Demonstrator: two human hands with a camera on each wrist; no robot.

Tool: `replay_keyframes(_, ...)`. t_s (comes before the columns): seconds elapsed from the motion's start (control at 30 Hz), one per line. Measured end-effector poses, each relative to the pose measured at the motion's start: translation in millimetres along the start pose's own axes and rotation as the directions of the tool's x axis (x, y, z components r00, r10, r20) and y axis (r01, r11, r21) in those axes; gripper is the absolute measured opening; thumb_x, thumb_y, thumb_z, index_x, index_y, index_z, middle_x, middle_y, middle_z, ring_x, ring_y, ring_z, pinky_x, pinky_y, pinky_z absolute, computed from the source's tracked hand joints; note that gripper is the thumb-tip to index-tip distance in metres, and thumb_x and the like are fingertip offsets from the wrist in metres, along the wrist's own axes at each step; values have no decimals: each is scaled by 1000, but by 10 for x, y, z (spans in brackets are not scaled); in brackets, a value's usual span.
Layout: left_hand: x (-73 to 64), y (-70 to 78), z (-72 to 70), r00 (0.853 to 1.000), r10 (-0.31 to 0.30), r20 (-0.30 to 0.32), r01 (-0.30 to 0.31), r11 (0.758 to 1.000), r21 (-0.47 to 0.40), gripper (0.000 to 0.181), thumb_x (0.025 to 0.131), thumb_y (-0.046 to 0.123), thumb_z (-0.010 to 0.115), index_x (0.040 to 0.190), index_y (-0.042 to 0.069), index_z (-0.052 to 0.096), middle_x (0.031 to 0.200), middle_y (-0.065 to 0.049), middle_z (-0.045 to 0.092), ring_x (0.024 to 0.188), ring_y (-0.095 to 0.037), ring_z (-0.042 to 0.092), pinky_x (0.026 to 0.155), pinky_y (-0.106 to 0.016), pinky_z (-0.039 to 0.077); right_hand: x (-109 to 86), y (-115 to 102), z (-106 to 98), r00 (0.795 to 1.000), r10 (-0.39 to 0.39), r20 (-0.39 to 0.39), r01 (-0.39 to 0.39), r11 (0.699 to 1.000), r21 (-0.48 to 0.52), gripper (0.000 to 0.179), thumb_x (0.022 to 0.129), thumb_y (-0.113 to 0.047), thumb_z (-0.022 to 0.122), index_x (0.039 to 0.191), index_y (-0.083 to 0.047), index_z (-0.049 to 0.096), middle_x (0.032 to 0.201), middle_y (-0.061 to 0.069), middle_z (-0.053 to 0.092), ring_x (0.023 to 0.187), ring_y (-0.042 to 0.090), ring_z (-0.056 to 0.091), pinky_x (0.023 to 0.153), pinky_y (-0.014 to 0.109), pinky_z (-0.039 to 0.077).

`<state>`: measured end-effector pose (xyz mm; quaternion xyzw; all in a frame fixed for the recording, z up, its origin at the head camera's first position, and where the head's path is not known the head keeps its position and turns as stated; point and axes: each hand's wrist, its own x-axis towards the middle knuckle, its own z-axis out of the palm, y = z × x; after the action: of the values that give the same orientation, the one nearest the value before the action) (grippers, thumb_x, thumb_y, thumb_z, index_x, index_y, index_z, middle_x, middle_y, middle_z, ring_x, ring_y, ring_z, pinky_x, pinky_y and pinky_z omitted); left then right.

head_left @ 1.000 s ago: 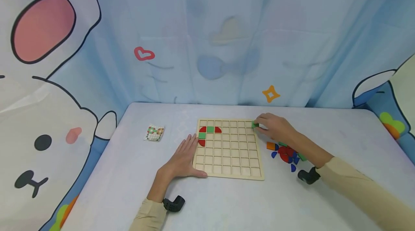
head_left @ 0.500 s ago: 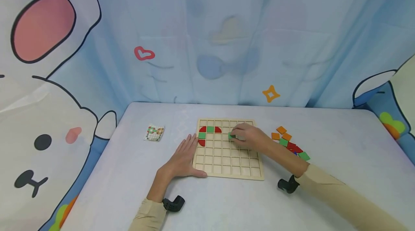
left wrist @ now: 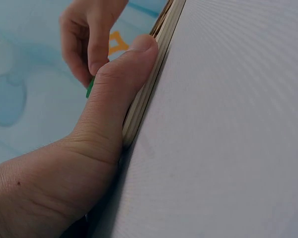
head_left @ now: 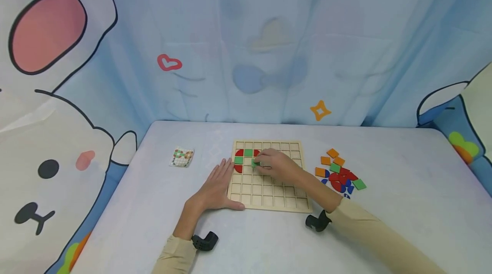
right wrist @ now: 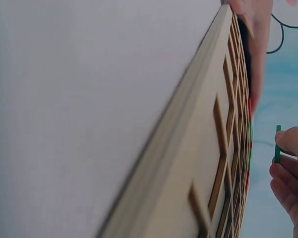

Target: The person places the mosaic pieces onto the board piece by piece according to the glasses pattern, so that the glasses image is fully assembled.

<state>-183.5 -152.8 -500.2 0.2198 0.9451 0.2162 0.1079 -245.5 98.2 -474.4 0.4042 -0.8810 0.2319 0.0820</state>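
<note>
A wooden grid board lies on the table, with red rounded pieces and green squares set in cells at its far left corner. My right hand pinches a green square tile between thumb and fingers. In the right wrist view that tile is held on edge, above the board and apart from it. Against the board's left edge rests my left hand, fingers straight and thumb along the near corner. The left wrist view shows its thumb lying against the board's side.
Right of the board lies a loose pile of orange squares, red pieces, blue pieces and green squares. A small printed pattern card is at the left. A patterned curtain hangs behind the table.
My right hand has carried the green tile leftward from the board's far right corner to above the coloured pieces at its left. The left hand has stayed at the board's edge.
</note>
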Motion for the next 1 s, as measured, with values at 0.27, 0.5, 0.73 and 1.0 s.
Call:
replay_keyframes(0.27,0,3,0,1000,-5,5,5,1000,3,128,69,69,73,157,7,5,166,-8,1,154,-24,-5,125,-48,7,139,-139,143,999,-29,37,28,1000,13,18,88,-19,72,103,-10,74,103,3,71,96,16,66,85,31,56)
replay_keyframes(0.5,1,6,-4,1000,-13,15,13,1000,11,127,69,70,72,157,8,4,166,-6,0,154,-22,-6,125,-46,6,156,-162,206,997,-33,65,34,999,-19,16,87,-17,72,101,-9,75,98,3,71,90,15,65,81,29,56)
replay_keyframes(0.73,7,-2,3,1000,-19,10,19,1000,13,128,69,70,72,157,8,4,166,-7,1,154,-23,-6,125,-46,7,153,-172,212,998,-15,55,17,1000,-26,16,86,-18,73,100,-9,75,98,2,71,91,15,66,83,29,57)
replay_keyframes(1.0,15,-20,17,1000,-18,5,18,1000,14,128,68,73,71,157,9,4,166,-5,1,154,-21,-6,125,-45,6,166,-192,208,996,-4,92,8,999,-36,15,88,-18,72,99,-10,75,99,3,71,93,16,65,85,30,56)
